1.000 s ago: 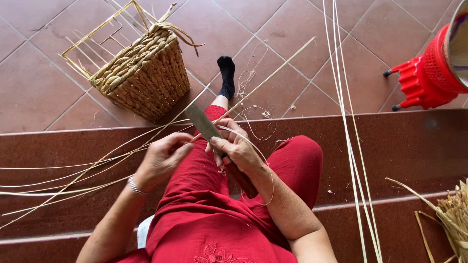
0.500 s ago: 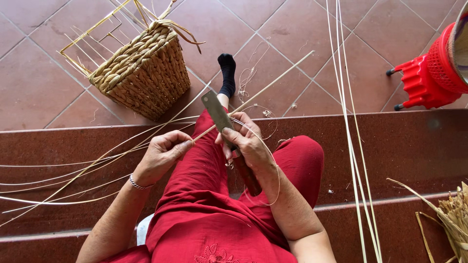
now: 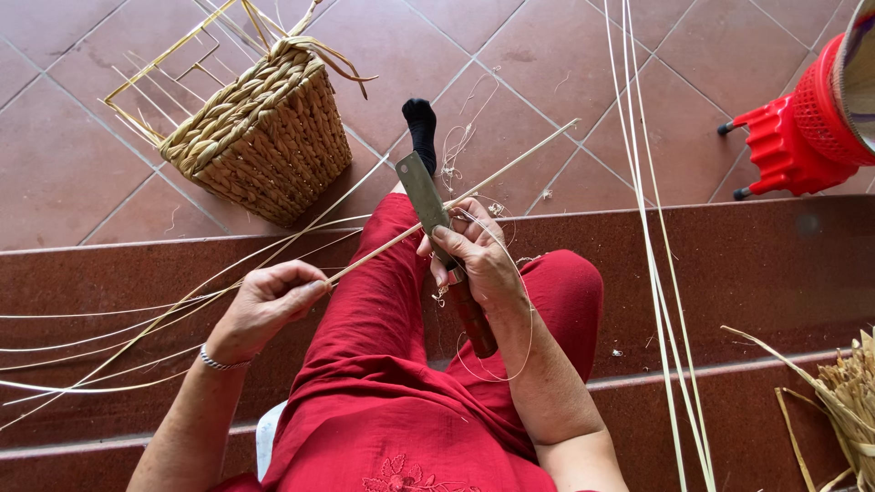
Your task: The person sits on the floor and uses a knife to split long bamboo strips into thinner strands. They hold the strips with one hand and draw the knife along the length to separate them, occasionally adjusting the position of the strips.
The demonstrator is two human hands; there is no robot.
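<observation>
Though most of the scene is plain, bits are cut off: red plastic stool (image 3: 802, 128) runs out at the right edge, dry straw bundle (image 3: 852, 392) is clipped bottom right, and the long thin strips (image 3: 109, 346) trail off the left edge. Loose curly shavings (image 3: 497, 364) by the lap are hard to make out.

Floor (image 3: 547, 55) is reddish-brown tile w/ pale grout; person in red clothes sits on a dark red speckled step (image 3: 711, 273), one foot in a black sock (image 3: 421, 128) out on the tiles. Woven basket (image 3: 264, 146) w/ bare frame sticking up lies tilted on the floor, upper left.

Cane strip (image 3: 456, 205) is pale, straight, thin, running diagonally from lower left to upper right across the knee. Left hand (image 3: 269, 305) pinches it, grip closed w/ thumb & fingers. Right hand (image 3: 478, 255) is wrapped shut round a knife (image 3: 428, 205), flat grey blade pointing up, brown handle below the palm; blade crosses the strip, thumb pressing near it.
</observation>
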